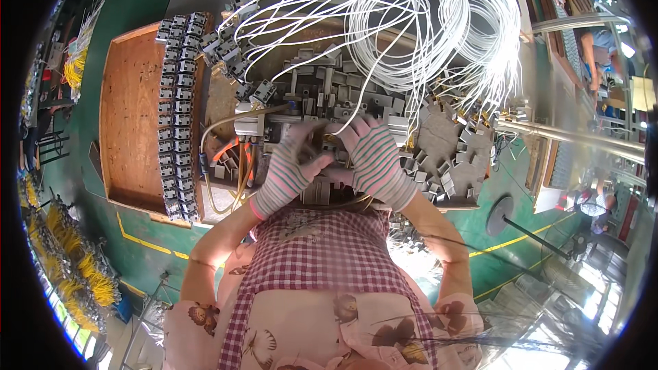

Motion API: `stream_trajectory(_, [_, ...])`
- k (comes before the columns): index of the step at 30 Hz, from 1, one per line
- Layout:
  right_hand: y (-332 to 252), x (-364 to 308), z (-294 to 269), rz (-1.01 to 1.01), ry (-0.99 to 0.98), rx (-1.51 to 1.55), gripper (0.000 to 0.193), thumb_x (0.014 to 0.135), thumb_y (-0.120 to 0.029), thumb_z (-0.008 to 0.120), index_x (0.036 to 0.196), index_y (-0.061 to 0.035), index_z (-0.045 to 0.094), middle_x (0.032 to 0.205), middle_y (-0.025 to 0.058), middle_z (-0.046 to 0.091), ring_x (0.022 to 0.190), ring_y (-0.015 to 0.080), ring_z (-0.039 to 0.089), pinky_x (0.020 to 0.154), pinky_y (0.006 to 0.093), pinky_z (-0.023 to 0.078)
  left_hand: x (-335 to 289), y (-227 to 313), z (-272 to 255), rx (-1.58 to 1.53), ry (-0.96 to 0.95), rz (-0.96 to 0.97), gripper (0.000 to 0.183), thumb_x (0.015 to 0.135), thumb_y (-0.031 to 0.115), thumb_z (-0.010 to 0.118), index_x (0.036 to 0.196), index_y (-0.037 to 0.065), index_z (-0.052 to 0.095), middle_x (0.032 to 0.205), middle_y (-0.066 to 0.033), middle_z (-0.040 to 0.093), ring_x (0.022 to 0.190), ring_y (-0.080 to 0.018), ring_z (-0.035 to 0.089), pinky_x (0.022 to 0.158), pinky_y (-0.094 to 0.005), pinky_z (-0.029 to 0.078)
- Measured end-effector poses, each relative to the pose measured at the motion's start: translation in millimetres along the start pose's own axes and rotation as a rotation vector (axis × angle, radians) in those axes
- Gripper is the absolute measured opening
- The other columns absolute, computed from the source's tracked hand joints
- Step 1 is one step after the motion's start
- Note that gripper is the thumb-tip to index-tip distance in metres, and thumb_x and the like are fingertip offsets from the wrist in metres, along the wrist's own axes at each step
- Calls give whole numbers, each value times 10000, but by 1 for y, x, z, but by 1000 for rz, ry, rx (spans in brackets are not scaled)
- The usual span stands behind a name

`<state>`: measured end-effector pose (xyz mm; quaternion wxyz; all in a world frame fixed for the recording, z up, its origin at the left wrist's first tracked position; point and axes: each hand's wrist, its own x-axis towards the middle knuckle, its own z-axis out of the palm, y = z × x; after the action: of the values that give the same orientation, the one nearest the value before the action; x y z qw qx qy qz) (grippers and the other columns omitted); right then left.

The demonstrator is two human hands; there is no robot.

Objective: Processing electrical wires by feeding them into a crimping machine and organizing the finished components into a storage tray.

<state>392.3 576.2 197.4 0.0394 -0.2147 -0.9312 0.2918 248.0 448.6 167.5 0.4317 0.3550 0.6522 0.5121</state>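
Both my hands wear pale gloves with green and pink stripes and meet over the cluttered middle of the workbench. My right hand [373, 161] is closed, its fingertips pinching a white wire [365, 82] that comes down from the coils above. My left hand [286, 168] faces it with bent fingers, and its thumb points toward the right hand. Its fingertips are blurred; a small dark piece may sit there, but I cannot make it out. Just left of the hands stands a metal fixture [249, 122] with hoses. Small grey metal housings [332, 82] lie behind the fingers.
Large coils of white wire [391, 34] spread over the back. At left, a wooden tray [130, 116] has rows of grey connector blocks [175, 116] along its right side. Orange-handled tool [225, 151] lies beside the fixture. More loose metal parts [445, 181] are at right.
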Motion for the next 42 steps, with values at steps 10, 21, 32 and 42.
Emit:
stream_trajectory(10, [15,18,31,-63,118,-161,664,575,-387,819,1144,-114,610,1244,64,514,1161,321,465,994,478,366,25,-20,-37,1175,-428,673,318,850,197,545,1150,135,631,956,-27,561,887,-204,571,770,-339,489])
stream_trajectory(21, [12,17,32,14,222,-72,641,607,-344,822,1150,-98,587,1206,91,535,1115,336,490,945,466,407,47,-12,-45,1252,-669,651,376,815,173,568,1182,102,604,880,-27,550,856,-191,569,756,-322,492])
stream_trajectory(32, [9,17,31,-64,284,-93,608,628,-325,810,1147,-109,578,1183,72,536,1112,309,506,907,463,435,37,-18,-43,1328,-520,710,319,851,197,535,1150,128,624,891,-3,562,864,-176,569,782,-315,476])
stream_trajectory(42, [98,-71,1,372,683,402,295,784,-2,693,1072,-22,630,1025,117,642,950,248,603,816,335,492,10,5,-25,537,-109,395,611,831,197,655,1397,89,454,1290,-142,542,1146,-353,543,967,-410,449])
